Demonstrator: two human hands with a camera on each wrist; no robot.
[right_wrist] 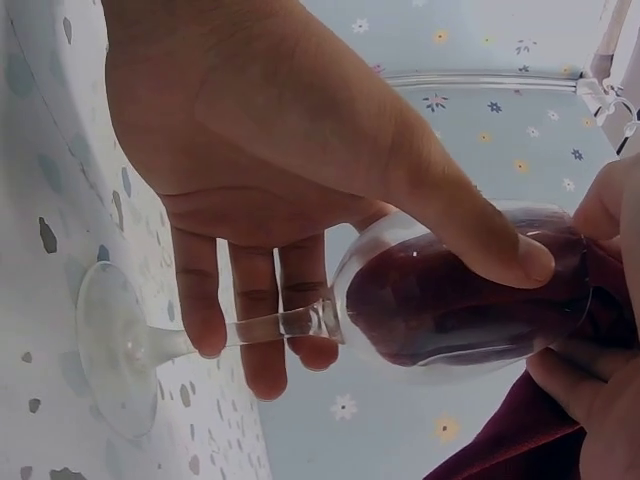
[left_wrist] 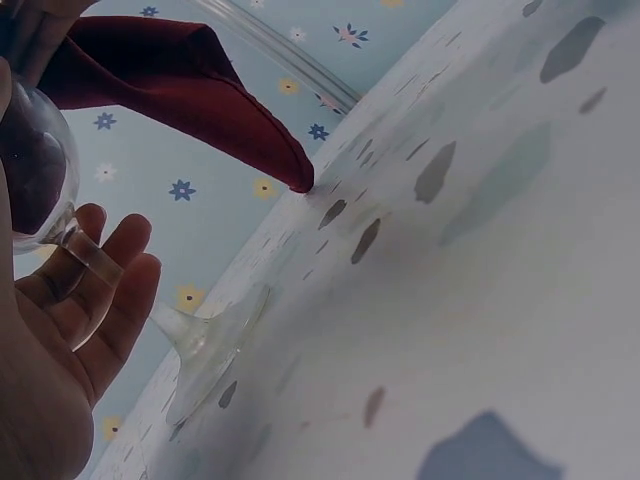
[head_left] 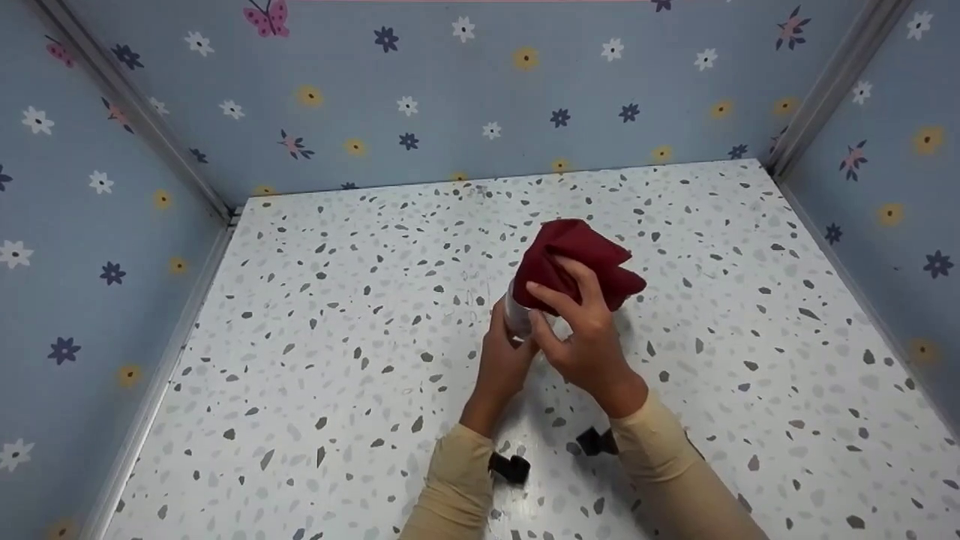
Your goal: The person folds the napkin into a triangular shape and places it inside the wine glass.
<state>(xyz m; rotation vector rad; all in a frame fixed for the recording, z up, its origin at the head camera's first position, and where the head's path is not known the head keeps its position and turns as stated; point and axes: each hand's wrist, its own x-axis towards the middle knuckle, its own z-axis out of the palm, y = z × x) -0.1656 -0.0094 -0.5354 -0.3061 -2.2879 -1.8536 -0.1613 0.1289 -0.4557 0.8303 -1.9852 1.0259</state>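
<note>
A clear stemmed wine glass is held tilted by my left hand. In the right wrist view, the left thumb lies along the bowl while the other fingers pass behind the stem. The foot of the glass is close over the tabletop. A dark red cloth is bunched inside the bowl, and its loose part spills out over the rim. My right hand grips the cloth at the mouth of the glass, its fingertips partly hidden in the folds.
The speckled white tabletop spreads beneath both hands. Blue flowered panels enclose it at the back and on both sides. Black straps stick out from the wrists near the beige sleeves.
</note>
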